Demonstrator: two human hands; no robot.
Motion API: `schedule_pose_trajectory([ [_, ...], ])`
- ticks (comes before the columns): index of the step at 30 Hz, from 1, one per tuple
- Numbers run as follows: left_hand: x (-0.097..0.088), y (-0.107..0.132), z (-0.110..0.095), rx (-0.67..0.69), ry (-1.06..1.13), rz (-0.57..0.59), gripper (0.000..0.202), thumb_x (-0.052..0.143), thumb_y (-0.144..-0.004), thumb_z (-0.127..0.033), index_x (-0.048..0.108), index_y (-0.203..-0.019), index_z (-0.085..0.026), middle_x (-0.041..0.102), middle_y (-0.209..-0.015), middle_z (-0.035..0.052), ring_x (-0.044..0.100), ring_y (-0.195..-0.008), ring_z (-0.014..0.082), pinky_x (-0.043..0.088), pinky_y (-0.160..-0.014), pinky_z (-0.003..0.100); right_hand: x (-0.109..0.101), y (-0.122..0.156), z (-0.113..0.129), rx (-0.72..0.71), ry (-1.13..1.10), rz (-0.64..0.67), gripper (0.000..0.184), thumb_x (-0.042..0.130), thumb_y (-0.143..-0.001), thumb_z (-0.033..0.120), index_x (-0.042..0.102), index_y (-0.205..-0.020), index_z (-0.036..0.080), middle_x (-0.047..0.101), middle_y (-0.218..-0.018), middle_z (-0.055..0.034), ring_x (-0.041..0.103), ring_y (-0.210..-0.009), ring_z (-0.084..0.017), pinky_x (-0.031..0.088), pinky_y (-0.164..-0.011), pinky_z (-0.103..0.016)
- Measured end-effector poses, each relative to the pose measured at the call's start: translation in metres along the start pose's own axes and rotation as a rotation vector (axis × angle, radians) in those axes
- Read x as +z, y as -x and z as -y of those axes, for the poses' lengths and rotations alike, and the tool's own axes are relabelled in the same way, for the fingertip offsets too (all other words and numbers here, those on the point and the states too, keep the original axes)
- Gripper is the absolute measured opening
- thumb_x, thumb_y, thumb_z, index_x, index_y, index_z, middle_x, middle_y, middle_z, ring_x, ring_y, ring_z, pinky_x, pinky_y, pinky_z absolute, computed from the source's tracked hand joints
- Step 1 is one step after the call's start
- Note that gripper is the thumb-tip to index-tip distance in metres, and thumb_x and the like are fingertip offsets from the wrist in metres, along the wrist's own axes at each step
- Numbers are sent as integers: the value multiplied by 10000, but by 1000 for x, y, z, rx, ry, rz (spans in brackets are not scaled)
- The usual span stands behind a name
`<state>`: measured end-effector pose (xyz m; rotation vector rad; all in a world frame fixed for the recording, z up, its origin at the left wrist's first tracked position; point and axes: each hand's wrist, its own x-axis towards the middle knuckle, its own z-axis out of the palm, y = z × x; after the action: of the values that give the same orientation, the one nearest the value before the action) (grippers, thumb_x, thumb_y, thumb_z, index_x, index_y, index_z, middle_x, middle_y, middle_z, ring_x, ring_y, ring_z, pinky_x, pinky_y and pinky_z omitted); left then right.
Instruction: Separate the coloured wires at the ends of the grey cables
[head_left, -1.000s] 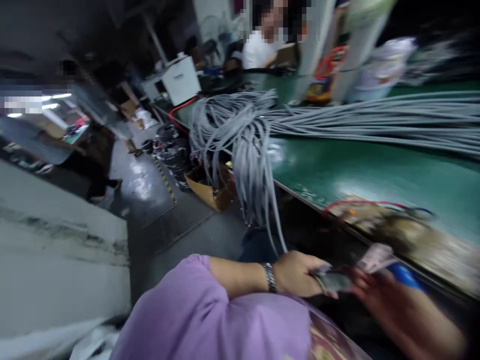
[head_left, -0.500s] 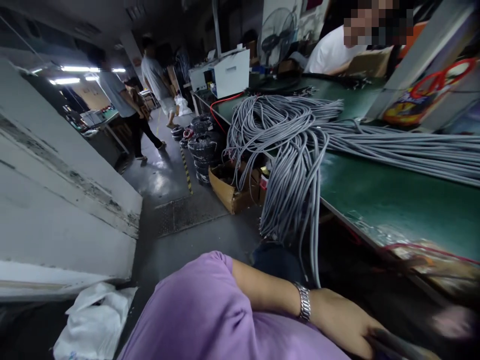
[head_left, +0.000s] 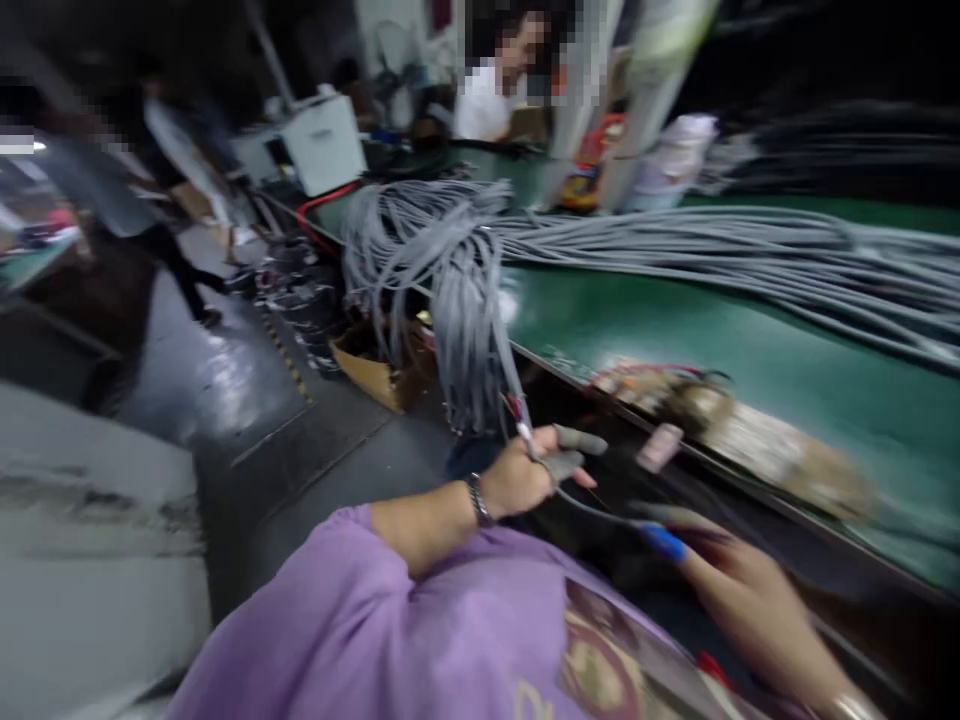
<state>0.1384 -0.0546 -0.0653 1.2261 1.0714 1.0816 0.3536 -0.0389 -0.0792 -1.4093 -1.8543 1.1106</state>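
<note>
My left hand (head_left: 529, 472), with a metal watch on the wrist and grey finger cots, is closed around the end of one grey cable that hangs from the big bundle of grey cables (head_left: 457, 290) draped over the edge of the green table (head_left: 675, 330). Coloured inner wires show at that cable end. My right hand (head_left: 720, 565) is lower right, blurred, with a blue-tipped tool (head_left: 664, 542) at its fingers. A thin dark line runs between both hands. My purple sleeve fills the bottom.
More grey cables (head_left: 750, 250) stretch along the table. A blurred wired fixture (head_left: 720, 420) lies at the table's front edge. A cardboard box (head_left: 379, 365) stands on the floor by black coils. A person in white sits at the back; others walk at left.
The view swung back right and down. My left hand rose from my lap and now grips a cable end under the hanging bundle. My right hand came back into sight.
</note>
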Motion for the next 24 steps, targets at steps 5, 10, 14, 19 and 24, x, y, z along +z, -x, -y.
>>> schedule_pose_trajectory([
  [5, 3, -10, -8, 262, -283, 303, 335, 591, -889, -359, 654, -1153, -162, 599, -1285, 122, 535, -1218, 233, 382, -1081, 358, 10, 4, 6, 115, -557, 250, 393, 817, -580, 514, 718, -737, 168, 677, -665, -45, 554, -561, -151, 469, -559, -285],
  [10, 15, -18, -4, 287, -390, 489, 345, 547, -907, -415, 670, -1052, -127, 633, -1207, 148, 590, -1124, 225, 439, -1009, 337, 22, -4, -13, 195, -809, 348, 471, 867, -500, 519, 601, -547, 133, 531, -483, 28, 440, -436, -69, 350, -457, -216],
  [14, 13, -24, -5, 208, -434, 565, 352, 569, -888, -460, 694, -949, -137, 643, -1204, 129, 595, -1112, 217, 444, -996, 311, 27, -2, -23, 259, -906, 454, 515, 884, -456, 530, 589, -561, 121, 549, -498, 27, 441, -414, -55, 349, -441, -203],
  [19, 9, -28, -6, 109, -367, 673, 420, 553, -884, -512, 696, -952, -124, 651, -1186, 130, 618, -1050, 211, 470, -944, 309, 31, -1, -23, 290, -779, 551, 539, 796, -570, 624, 606, -567, 119, 565, -487, 11, 428, -396, -49, 315, -422, -197],
  [24, 10, -23, 2, 33, -345, 507, 417, 559, -884, -503, 675, -976, -113, 682, -1090, 123, 634, -962, 188, 489, -885, 289, 23, 0, -19, 265, -650, 543, 540, 738, -632, 657, 603, -593, 136, 565, -500, 11, 420, -430, -62, 329, -455, -215],
])
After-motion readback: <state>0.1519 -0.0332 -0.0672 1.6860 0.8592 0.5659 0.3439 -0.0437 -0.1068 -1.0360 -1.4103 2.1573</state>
